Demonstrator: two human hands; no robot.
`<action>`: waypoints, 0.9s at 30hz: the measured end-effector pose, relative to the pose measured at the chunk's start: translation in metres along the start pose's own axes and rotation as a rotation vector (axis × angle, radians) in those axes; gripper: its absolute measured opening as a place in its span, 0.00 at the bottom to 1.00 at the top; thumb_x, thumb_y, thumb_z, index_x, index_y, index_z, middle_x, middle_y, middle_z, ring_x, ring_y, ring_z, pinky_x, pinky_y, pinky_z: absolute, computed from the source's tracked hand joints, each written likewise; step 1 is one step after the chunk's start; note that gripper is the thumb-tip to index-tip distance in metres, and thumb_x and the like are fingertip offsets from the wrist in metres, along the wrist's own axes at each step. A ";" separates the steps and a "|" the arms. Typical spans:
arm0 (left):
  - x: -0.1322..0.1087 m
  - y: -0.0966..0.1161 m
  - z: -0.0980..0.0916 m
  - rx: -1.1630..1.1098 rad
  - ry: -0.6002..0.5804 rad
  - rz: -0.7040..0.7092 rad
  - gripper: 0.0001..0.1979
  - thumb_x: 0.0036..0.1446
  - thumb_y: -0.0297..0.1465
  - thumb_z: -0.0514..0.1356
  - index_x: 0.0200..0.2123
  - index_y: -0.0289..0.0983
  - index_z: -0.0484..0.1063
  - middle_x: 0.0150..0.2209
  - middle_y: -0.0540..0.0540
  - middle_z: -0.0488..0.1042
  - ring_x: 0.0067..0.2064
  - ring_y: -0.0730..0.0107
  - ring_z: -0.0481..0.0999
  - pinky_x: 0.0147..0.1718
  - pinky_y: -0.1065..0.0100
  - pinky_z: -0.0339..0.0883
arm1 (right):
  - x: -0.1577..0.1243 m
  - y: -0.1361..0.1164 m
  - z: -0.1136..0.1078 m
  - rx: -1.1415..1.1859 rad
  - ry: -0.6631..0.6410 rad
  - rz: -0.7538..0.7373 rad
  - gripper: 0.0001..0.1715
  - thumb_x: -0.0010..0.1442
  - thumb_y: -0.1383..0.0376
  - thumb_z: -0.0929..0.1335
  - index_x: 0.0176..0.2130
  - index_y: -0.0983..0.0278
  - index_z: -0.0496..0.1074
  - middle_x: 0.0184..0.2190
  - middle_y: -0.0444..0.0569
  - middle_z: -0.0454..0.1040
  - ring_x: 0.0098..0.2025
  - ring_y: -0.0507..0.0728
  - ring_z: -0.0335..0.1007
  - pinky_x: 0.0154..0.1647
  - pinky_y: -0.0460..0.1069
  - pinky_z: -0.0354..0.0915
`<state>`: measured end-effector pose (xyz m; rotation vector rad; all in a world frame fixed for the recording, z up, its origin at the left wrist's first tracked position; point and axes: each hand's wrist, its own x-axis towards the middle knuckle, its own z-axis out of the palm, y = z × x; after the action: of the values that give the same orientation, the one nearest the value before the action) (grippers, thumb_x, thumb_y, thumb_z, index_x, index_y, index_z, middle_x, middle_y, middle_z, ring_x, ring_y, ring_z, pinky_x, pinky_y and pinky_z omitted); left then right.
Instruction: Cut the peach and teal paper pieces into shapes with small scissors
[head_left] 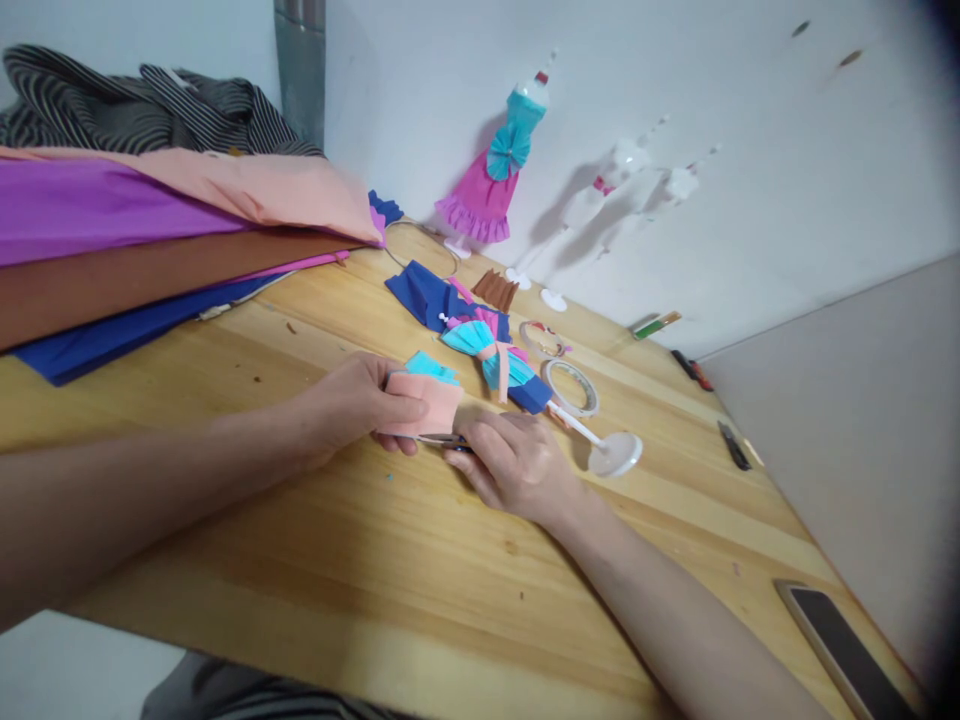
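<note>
My left hand pinches a folded piece of peach crepe paper between thumb and fingers. In my right hand is a pair of scissors, mostly hidden by the fingers, with the blades along the paper's lower edge. Just behind the peach piece shows a small turquoise paper piece; whether the left hand holds it too I cannot tell. Beyond my hands a doll form dressed in blue and pink paper, with a turquoise bow, lies on its side, its white round base toward the right.
Stacked coloured paper sheets cover the left of the wooden table. Along the wall stand a dressed doll form and two plain white ones. Tape rolls, a black cutter and a phone lie to the right.
</note>
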<state>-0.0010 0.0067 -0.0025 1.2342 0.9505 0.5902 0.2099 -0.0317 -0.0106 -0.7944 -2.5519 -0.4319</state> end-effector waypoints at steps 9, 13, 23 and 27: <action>0.000 0.000 0.000 0.007 0.008 0.005 0.09 0.47 0.32 0.63 0.23 0.31 0.73 0.17 0.46 0.73 0.21 0.72 0.73 0.22 0.73 0.64 | -0.001 0.001 0.000 0.013 -0.026 -0.005 0.18 0.69 0.63 0.59 0.30 0.66 0.67 0.21 0.48 0.69 0.22 0.53 0.59 0.23 0.48 0.54; 0.000 0.000 0.000 0.017 -0.001 -0.008 0.09 0.48 0.32 0.62 0.24 0.30 0.74 0.18 0.45 0.74 0.22 0.71 0.74 0.22 0.73 0.65 | -0.001 0.002 0.001 0.011 -0.029 -0.005 0.18 0.69 0.63 0.59 0.30 0.66 0.67 0.21 0.48 0.69 0.22 0.53 0.60 0.22 0.48 0.54; 0.000 0.000 0.000 0.005 0.002 -0.010 0.07 0.47 0.31 0.63 0.23 0.31 0.73 0.18 0.46 0.74 0.22 0.72 0.74 0.22 0.74 0.65 | 0.000 0.002 0.000 0.039 -0.017 -0.010 0.18 0.69 0.63 0.59 0.29 0.65 0.66 0.21 0.47 0.68 0.22 0.53 0.59 0.22 0.48 0.54; -0.001 0.002 0.001 -0.011 0.003 -0.024 0.06 0.47 0.30 0.62 0.24 0.32 0.74 0.17 0.48 0.73 0.20 0.73 0.72 0.22 0.74 0.65 | -0.001 0.002 0.001 0.036 -0.014 -0.019 0.18 0.69 0.64 0.59 0.29 0.65 0.66 0.20 0.46 0.67 0.22 0.53 0.58 0.22 0.48 0.53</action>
<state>-0.0004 0.0059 -0.0002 1.2105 0.9618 0.5777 0.2116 -0.0302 -0.0117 -0.7628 -2.5745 -0.3862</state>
